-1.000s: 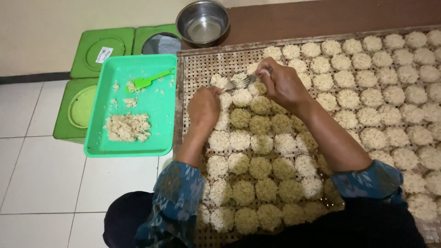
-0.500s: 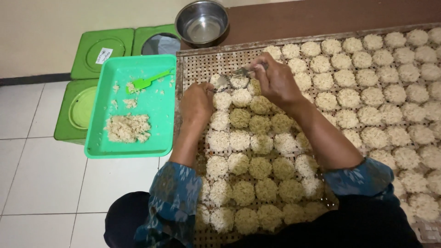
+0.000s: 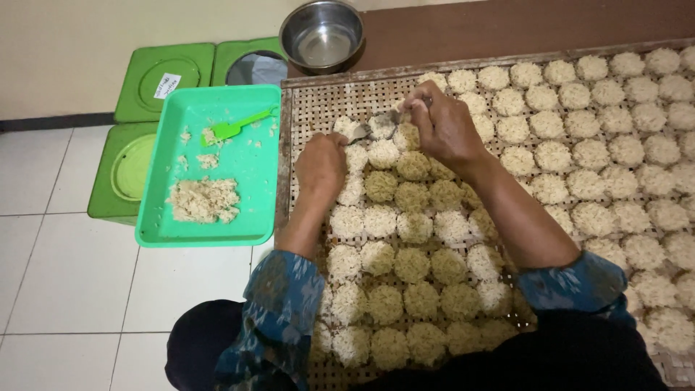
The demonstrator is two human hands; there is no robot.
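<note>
- The right hand (image 3: pixel 443 129) is closed around the handle of a metal spoon (image 3: pixel 378 127), fingers pinched near the top of the woven tray (image 3: pixel 318 101).
- The spoon's bowl points left, toward the left hand, and sits over a pale noodle round (image 3: pixel 382 127) at the end of the second row.
- The left hand (image 3: pixel 321 165) is curled loosely, knuckles up, resting on the tray just left of the spoon's bowl; its fingertips touch a small noodle round (image 3: pixel 346 127) at the tray's near-left corner. Whether it grips anything I cannot tell.
- Between and below the two hands lie rows of noodle rounds (image 3: pixel 413 264), some pale, some greenish, packed side by side down to the person's lap.
- More rounds (image 3: pixel 615 145) fill the tray to the right of the right forearm.
- Just left of the tray, touching its edge, a green plastic tray (image 3: pixel 253 174) holds a heap of loose noodle bits (image 3: pixel 203 200) and a green spatula (image 3: pixel 235 129).
- Beyond it stand green containers (image 3: pixel 163 72), and a steel bowl (image 3: pixel 322 32) sits above the tray's top edge.
</note>
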